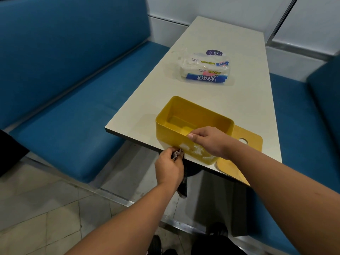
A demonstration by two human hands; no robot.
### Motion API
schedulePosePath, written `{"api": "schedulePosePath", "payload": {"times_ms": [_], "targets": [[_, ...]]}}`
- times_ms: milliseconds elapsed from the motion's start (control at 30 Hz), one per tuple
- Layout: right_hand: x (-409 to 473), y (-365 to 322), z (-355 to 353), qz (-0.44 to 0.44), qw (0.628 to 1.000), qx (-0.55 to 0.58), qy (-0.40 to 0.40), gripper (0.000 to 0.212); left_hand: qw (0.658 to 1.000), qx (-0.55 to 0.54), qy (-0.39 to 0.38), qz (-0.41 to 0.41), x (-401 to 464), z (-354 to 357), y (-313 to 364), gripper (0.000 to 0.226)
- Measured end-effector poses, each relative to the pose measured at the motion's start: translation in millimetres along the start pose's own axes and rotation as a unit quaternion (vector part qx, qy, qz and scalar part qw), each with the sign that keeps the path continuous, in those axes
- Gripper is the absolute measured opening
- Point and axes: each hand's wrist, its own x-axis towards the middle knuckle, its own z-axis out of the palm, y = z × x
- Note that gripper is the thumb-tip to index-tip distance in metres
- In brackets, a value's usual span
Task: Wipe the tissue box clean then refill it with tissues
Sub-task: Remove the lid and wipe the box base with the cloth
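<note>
An open yellow tissue box [185,115] stands at the near edge of the white table [211,52], with nothing inside it. White smears mark its near outer wall. My right hand [207,140] grips the box's near rim, thumb over the edge. My left hand [168,167] pinches a dark cloth [182,183] against the box's lower near corner; the rest of the cloth hangs below the table edge. The box's yellow lid [246,138], with an oval slot, lies flat to the right of the box. A plastic pack of tissues [202,69] lies farther back on the table.
Blue padded bench seats [73,107] flank the table on both sides. A second flat yellow piece [230,170] juts over the table's near edge. A tiled floor [36,208] lies below, and white wall panels stand behind.
</note>
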Motion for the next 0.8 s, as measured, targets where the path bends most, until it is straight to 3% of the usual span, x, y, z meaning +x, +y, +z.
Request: {"api": "schedulePosePath", "payload": {"times_ms": [200, 367, 533, 667, 800], "targets": [[0, -1, 0, -0.006, 1.0, -0.012, -0.002, 0.041, 0.985, -0.018, 0.051, 0.161, -2, -9, 13, 0.004], [0, 0, 1, 0.001, 1.0, -0.004, 0.0, 0.043, 0.992, 0.082, 0.03, 0.095, 8, -9, 2, 0.008], [1, 0, 0, -0.005, 1.0, -0.01, 0.0, 0.042, 0.984, 0.041, 0.029, 0.17, 0, -8, 14, 0.005], [0, 0, 0, -0.001, 1.0, -0.004, 0.0, 0.044, 0.992, 0.084, 0.009, 0.095, 5, -8, 4, 0.009], [0, -1, 0, -0.004, 1.0, -0.005, 0.001, 0.042, 0.986, 0.032, 0.02, 0.162, -2, -6, 14, 0.005]]}}
